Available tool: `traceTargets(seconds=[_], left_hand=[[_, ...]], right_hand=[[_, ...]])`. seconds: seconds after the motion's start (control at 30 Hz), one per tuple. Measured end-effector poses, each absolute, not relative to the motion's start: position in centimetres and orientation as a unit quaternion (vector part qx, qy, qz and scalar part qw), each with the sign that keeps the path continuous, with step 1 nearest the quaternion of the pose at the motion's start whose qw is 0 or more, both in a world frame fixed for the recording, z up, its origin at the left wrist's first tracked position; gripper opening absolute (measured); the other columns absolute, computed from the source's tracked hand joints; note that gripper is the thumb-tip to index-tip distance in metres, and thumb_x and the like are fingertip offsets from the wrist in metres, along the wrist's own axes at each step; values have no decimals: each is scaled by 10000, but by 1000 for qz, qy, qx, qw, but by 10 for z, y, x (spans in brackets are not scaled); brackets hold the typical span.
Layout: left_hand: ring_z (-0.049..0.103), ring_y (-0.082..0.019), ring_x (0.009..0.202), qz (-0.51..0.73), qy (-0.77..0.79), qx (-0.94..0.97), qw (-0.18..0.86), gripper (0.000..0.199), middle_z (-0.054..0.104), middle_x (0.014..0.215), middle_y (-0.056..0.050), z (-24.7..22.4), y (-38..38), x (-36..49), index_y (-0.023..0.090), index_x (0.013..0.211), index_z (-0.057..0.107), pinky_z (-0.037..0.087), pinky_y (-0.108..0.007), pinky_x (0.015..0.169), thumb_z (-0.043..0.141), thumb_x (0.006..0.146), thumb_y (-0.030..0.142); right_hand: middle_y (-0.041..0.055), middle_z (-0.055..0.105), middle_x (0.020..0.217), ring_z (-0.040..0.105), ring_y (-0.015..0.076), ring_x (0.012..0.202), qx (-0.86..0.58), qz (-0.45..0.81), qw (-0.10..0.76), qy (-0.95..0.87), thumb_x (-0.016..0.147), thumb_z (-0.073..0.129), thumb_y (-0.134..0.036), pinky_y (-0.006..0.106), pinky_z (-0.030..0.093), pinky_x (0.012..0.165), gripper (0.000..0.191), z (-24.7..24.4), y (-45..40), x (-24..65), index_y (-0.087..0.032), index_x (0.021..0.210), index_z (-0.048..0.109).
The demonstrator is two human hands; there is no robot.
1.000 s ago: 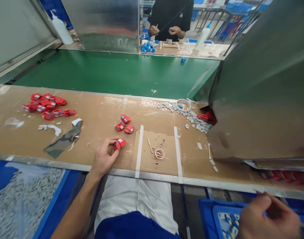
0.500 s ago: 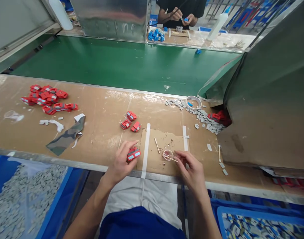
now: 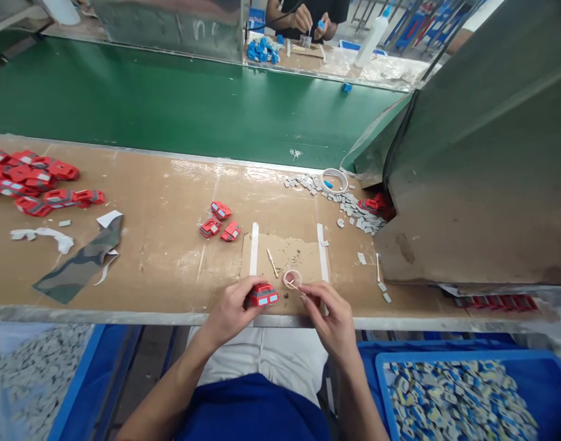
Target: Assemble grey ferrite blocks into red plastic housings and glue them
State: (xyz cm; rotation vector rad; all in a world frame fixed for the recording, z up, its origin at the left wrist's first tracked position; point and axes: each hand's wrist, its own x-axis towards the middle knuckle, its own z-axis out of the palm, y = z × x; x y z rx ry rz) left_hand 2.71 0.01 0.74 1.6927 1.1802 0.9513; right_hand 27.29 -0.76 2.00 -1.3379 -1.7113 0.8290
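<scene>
My left hand (image 3: 231,311) is closed around a red toy car part (image 3: 263,296) with pale window patches, just above the front edge of the bench. Between the fingertips of my right hand (image 3: 330,312) is a thin stick (image 3: 296,286), its far end inside a small clear cup (image 3: 291,278). The cup rests on a taped-down cardboard sheet (image 3: 287,245). A cotton swab (image 3: 272,262) lies on that sheet, left of the cup. Beyond my left hand, three more red car parts (image 3: 220,210) sit in a group.
Red parts (image 3: 37,174) are heaped at the left, near a camouflage strip (image 3: 81,263). Small grey pieces (image 3: 349,205) and a tape roll (image 3: 334,181) lie at the right, beside a large panel (image 3: 482,171). Behind runs a green belt (image 3: 170,104); across it, a co-worker's hands (image 3: 303,19) hold a blue part.
The view has swung to the right. My left hand has brought the red car part over the cardboard sheet, closer to the cup. My right hand keeps the stick in the cup.
</scene>
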Motion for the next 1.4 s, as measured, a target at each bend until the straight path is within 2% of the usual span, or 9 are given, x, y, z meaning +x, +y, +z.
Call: traceTargets(seconds=[0.1, 0.27, 0.4, 0.5, 0.67, 0.8, 0.9, 1.27, 1.4], left_hand=[[793, -217, 899, 375, 460, 692, 412, 185, 832, 1047, -74, 8, 4, 28, 212, 1119, 735, 621, -292, 795, 708, 936, 219], [790, -209, 870, 372, 454, 691, 423, 191, 836, 1015, -66, 12, 8, 22, 211, 1111, 743, 608, -281, 766, 721, 921, 209], [799, -216, 893, 374, 448, 690, 429, 249, 839, 1064, -90, 11, 7, 20, 208, 1168, 752, 621, -293, 785, 727, 921, 207], [806, -222, 918, 370, 454, 680, 440, 324, 838, 1107, -104, 8, 5, 21, 207, 1245, 727, 629, -296, 794, 744, 923, 246], [793, -197, 862, 354, 488, 658, 451, 240, 836, 1040, -76, 8, 1, 24, 194, 1124, 734, 612, -259, 745, 750, 885, 193], [794, -207, 938, 356, 479, 673, 438, 217, 833, 1099, -88, 9, 0, 26, 192, 1100, 735, 616, -273, 806, 735, 885, 160], [792, -197, 908, 359, 471, 677, 438, 202, 830, 1094, -89, 8, 0, 26, 192, 1101, 728, 616, -268, 791, 724, 901, 163], [773, -185, 859, 357, 458, 693, 428, 122, 818, 1009, -84, 13, 5, 28, 170, 1050, 723, 580, -247, 745, 715, 943, 228], [766, -188, 848, 351, 460, 693, 430, 124, 812, 983, -80, 13, 4, 27, 169, 1042, 729, 574, -256, 739, 711, 948, 249]], right_hand=[[74, 718, 953, 671, 181, 795, -525, 303, 440, -663, 1028, 595, -206, 295, 541, 661, 182, 17, -2, 266, -239, 1047, 773], [77, 713, 937, 690, 211, 852, -530, 246, 521, -622, 993, 658, -265, 348, 572, 715, 103, 8, 13, 262, -245, 980, 758], [81, 743, 937, 726, 215, 882, -541, 309, 565, -541, 990, 694, -351, 359, 602, 764, 146, -2, 11, 262, -224, 923, 721], [71, 765, 909, 736, 192, 792, -559, 356, 585, -467, 977, 727, -392, 330, 612, 722, 198, -5, 6, 261, -209, 908, 692], [29, 768, 882, 732, 150, 727, -517, 380, 633, -433, 993, 720, -313, 268, 591, 663, 167, 8, -2, 253, -213, 887, 640], [49, 782, 932, 777, 179, 848, -474, 396, 607, -500, 1015, 671, -212, 291, 635, 723, 62, 19, -12, 240, -224, 957, 652], [57, 789, 959, 788, 191, 919, -463, 382, 575, -556, 1006, 657, -152, 316, 650, 797, 83, 19, -17, 232, -236, 1001, 656], [55, 784, 950, 795, 187, 925, -487, 302, 537, -619, 983, 642, -101, 281, 640, 800, 134, 14, -15, 224, -234, 998, 637], [52, 779, 955, 790, 180, 894, -476, 318, 533, -623, 984, 645, -108, 284, 639, 793, 127, 15, -16, 221, -235, 991, 631]])
